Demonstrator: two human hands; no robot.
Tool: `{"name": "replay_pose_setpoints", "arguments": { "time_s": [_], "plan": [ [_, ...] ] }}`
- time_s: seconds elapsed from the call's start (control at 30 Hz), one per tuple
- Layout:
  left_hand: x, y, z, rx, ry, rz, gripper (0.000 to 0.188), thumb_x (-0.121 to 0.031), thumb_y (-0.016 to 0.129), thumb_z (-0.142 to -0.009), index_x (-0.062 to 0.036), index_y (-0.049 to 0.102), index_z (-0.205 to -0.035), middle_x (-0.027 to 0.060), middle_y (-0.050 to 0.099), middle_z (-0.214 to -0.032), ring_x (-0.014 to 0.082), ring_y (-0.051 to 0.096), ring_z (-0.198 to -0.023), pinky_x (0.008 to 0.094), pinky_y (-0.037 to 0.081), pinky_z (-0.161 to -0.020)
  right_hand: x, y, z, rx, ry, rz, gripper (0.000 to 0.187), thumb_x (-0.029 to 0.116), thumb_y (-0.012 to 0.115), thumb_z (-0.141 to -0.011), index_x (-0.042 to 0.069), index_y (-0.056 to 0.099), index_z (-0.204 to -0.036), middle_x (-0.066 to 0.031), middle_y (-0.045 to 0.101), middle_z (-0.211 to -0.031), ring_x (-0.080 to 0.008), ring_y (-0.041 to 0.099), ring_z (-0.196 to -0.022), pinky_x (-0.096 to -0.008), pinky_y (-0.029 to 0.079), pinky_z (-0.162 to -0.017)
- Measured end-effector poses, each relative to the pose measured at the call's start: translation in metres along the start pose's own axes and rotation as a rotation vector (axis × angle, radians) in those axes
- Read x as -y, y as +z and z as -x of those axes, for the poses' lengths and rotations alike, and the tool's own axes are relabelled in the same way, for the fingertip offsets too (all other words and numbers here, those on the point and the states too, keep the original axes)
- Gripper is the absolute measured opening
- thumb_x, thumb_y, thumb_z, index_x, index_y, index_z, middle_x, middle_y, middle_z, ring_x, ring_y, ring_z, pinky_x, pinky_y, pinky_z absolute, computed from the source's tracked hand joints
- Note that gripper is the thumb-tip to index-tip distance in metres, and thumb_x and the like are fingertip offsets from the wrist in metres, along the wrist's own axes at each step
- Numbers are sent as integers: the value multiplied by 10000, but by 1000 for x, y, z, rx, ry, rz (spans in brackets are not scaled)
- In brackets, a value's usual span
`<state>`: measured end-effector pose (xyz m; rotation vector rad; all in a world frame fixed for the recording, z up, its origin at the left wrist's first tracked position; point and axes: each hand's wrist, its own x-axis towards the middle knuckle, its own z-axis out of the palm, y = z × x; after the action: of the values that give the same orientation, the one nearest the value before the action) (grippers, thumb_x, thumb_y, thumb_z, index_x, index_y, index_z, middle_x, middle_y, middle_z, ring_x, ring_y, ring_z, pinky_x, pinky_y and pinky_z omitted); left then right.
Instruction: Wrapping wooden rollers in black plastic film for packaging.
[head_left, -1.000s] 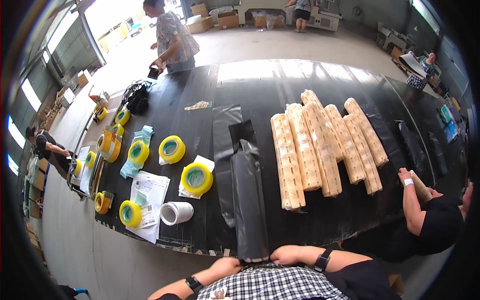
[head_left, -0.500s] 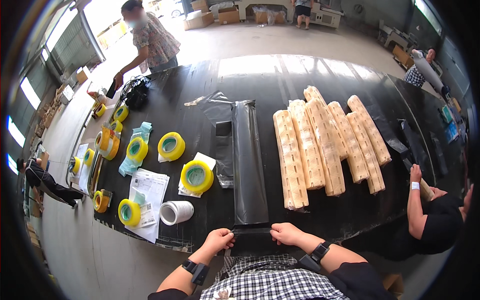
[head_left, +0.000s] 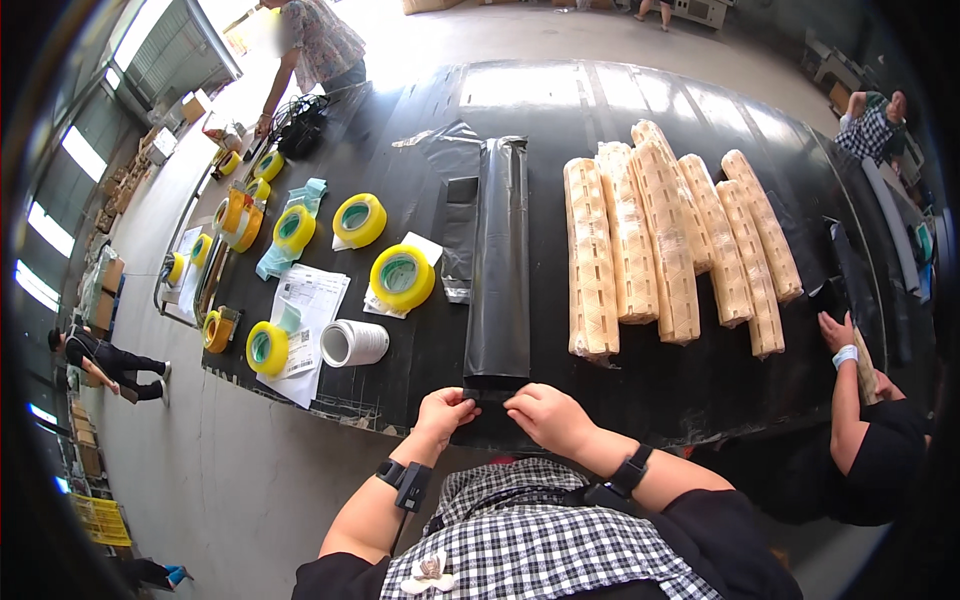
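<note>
We had the black sleeve [head_left: 500,260] lying lengthwise on the black table [head_left: 700,390], running away from us, its near end right at the table's edge. Our left hand [head_left: 445,412] and right hand [head_left: 545,415] both pinched that near end, fingers closed on the plastic, thumbs close together at the fold. To do this step well, we judged, the two grips should stay level and pull evenly, so the film lay flat and the end stayed square to the edge; a lopsided tug would likely have twisted the thin sheet.

Whether the sleeve held anything we could not tell; it looked flat along its length, and its far end stood slightly raised.

Just right of it lay the tan rolls [head_left: 665,245], six long netted bundles side by side, one touching the next. To the left sat a white roll [head_left: 355,343] on its side, loose papers [head_left: 310,305], and several yellow tape rolls [head_left: 402,277] spread towards the far left edge. A smaller black bag [head_left: 460,235] lay beside the sleeve.

A co-worker's hand [head_left: 835,330] rested on the table at the right, and another person [head_left: 320,45] leaned over the far left corner.
</note>
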<state>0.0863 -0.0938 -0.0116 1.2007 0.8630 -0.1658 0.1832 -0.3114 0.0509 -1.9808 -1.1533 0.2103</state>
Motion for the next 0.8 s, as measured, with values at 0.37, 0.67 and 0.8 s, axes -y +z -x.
{"name": "replay_pose_setpoints", "arguments": {
  "time_s": [0.37,0.67,0.8],
  "plan": [
    [3,-11,-12,194,104,-75,155,48,689,-896,-3,719,-1039,42,727,-970,124,691,-871,258,577,-784,-11,69,-37,-48,-62,145,75,162,661,-872,105,644,-918,-83,636,-936,-282,648,-922,-400,554,-799],
    [-40,-33,5,189,349,-665,499,23,684,-828,-32,613,-1319,99,710,-979,227,718,-943,326,580,-827,-24,-83,202,861,1208,199,329,288,847,-772,162,759,-1063,-82,746,-1032,-239,714,-936,-403,566,-837],
    [-58,-45,-24,62,1287,-1007,595,-5,770,-706,-169,630,-1260,137,547,-1278,360,539,-1246,445,492,-1009,5,-86,146,-23,889,240,350,123,838,-688,126,728,-1020,-57,669,-932,-285,627,-942,-413,515,-887]
  ]
}}
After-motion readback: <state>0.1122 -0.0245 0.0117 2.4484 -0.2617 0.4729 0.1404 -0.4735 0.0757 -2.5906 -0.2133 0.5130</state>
